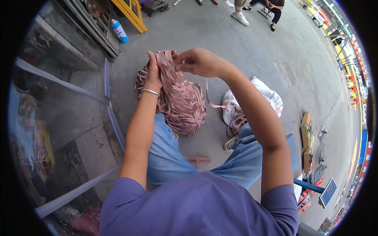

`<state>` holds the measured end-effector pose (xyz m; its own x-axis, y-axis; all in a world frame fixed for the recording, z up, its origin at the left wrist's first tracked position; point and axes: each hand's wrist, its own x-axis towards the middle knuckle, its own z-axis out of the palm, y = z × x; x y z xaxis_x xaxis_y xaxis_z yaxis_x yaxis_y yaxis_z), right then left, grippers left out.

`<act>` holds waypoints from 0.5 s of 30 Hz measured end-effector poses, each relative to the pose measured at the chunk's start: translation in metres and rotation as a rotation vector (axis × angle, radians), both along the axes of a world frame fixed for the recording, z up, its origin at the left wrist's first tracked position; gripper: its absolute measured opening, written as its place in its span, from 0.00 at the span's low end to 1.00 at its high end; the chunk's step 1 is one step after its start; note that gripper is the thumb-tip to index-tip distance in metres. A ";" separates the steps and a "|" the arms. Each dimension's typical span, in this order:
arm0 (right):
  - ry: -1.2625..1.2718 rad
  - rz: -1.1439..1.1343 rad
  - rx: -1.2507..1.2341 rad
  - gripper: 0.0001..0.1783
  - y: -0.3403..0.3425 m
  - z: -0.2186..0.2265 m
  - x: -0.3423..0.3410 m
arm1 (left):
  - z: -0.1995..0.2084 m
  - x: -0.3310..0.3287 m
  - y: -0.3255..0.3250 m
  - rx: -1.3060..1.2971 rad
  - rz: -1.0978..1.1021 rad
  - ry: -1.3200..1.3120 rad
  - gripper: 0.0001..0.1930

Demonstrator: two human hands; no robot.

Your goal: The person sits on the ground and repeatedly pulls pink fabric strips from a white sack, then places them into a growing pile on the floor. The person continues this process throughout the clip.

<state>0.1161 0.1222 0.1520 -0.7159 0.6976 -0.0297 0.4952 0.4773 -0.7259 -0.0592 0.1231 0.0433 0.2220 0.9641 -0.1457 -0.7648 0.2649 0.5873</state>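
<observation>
Ribbon, dusty pink [168,70] — looped across the spread left hand [154,74], bulk bunched near the knees; right hand [200,63] curled just beside, pinch can't be told. Step looks like winding — next turn calls for slack from white sack [272,94].

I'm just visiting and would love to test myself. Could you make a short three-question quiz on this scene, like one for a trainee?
1. On which side is the silver bracelet worn? A) left B) right C) both

2. True or false: a white sack lies to the right of the big heap of strips.

3. Fill in: the left hand is touching strips whose colour is ____.

Key: 1) A, left. 2) True. 3) Pink.
</observation>
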 end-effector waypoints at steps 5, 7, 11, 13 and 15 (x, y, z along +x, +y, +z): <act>-0.169 -0.361 0.036 0.22 0.082 -0.080 0.004 | -0.017 0.011 0.004 0.304 -0.325 -0.123 0.14; -0.143 -0.506 -0.030 0.24 0.073 -0.118 0.065 | -0.015 0.011 0.009 0.318 -0.310 -0.286 0.10; -0.361 -0.760 -0.213 0.26 -0.014 -0.190 0.273 | -0.010 -0.024 0.017 0.305 -0.048 -0.578 0.11; -0.562 -0.969 -0.254 0.24 -0.108 -0.219 0.380 | -0.015 -0.036 0.016 0.278 0.017 -0.596 0.12; -0.707 -1.270 -0.307 0.23 -0.220 -0.232 0.458 | -0.013 -0.029 0.013 0.275 0.025 -0.504 0.10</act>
<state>0.5737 -0.0978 -0.0803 0.5776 0.7321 -0.3612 0.7379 -0.6574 -0.1525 -0.0886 0.1357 0.0307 0.1757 0.9573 0.2296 -0.9722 0.1320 0.1933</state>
